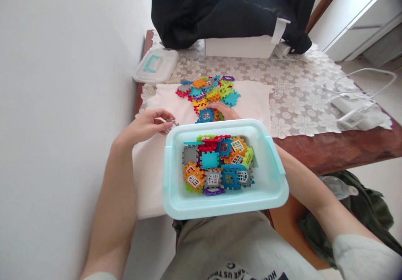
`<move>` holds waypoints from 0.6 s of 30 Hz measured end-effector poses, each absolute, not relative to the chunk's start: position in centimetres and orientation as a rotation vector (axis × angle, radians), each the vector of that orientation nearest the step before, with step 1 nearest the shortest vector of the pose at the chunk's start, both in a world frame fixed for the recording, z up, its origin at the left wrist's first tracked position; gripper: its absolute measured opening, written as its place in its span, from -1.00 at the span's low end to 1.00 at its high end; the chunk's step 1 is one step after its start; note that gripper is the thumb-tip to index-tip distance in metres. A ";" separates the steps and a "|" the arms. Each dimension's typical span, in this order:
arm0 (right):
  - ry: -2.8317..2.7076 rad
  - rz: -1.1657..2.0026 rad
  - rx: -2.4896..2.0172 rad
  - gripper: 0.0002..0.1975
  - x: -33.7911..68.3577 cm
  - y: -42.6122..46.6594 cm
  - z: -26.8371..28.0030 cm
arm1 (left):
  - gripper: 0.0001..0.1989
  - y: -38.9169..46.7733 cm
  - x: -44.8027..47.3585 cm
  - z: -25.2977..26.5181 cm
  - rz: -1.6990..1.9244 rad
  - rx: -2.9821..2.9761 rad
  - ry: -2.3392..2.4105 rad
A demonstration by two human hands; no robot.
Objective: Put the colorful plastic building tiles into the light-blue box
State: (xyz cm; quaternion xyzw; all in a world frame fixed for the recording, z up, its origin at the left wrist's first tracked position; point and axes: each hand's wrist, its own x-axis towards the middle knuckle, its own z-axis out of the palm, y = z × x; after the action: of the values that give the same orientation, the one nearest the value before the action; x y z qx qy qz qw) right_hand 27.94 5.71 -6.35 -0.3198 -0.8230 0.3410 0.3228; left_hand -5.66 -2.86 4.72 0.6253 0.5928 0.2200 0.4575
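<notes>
A grey interlocking building tile (170, 123) is pinched between the thumb and fingers of my left hand (151, 123), just beyond the bin's far left corner. My right hand (225, 110) reaches over a loose pile of coloured interlocking tiles (211, 90), its fingers stretched out and touching the near part. The bin's rim hides part of that hand and its wrist. Near my body, the light teal plastic bin (266, 179) contains several more tiles, including a turquoise panel (209, 160), orange window tiles (194, 177) and a blue tile (230, 180).
Beneath the pile lies a white cloth (254, 99) on a lace-covered table (298, 108). A clear lid with a teal handle (157, 66) rests at the far left by the wall (69, 83). Black fabric (232, 11) drapes over a white box (238, 48) behind. A white cabled device (354, 110) sits right.
</notes>
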 end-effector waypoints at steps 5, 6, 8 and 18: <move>-2.148 0.917 -0.824 -0.29 27.7 6.3 -6.2 | -0.41 -1.8 -2.2 2.6 0.868 1.444 1.477; -2.148 0.912 -0.828 -0.29 27.7 6.3 -6.2 | -0.41 -1.4 -1.4 2.2 0.868 1.426 1.461; -2.145 0.900 -0.831 -0.29 27.8 6.2 -6.2 | -0.41 -0.5 0.0 1.5 0.850 1.396 1.428; -2.146 0.864 -0.809 -0.25 28.3 6.3 -7.4 | -0.40 1.4 2.6 -1.9 0.856 1.462 1.418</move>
State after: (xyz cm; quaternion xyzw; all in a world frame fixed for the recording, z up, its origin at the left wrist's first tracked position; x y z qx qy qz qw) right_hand 28.31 6.35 -7.42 -0.3107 -0.8238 0.3317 0.3388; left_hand 2.62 1.38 -1.88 0.5913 0.5732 0.3461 0.4494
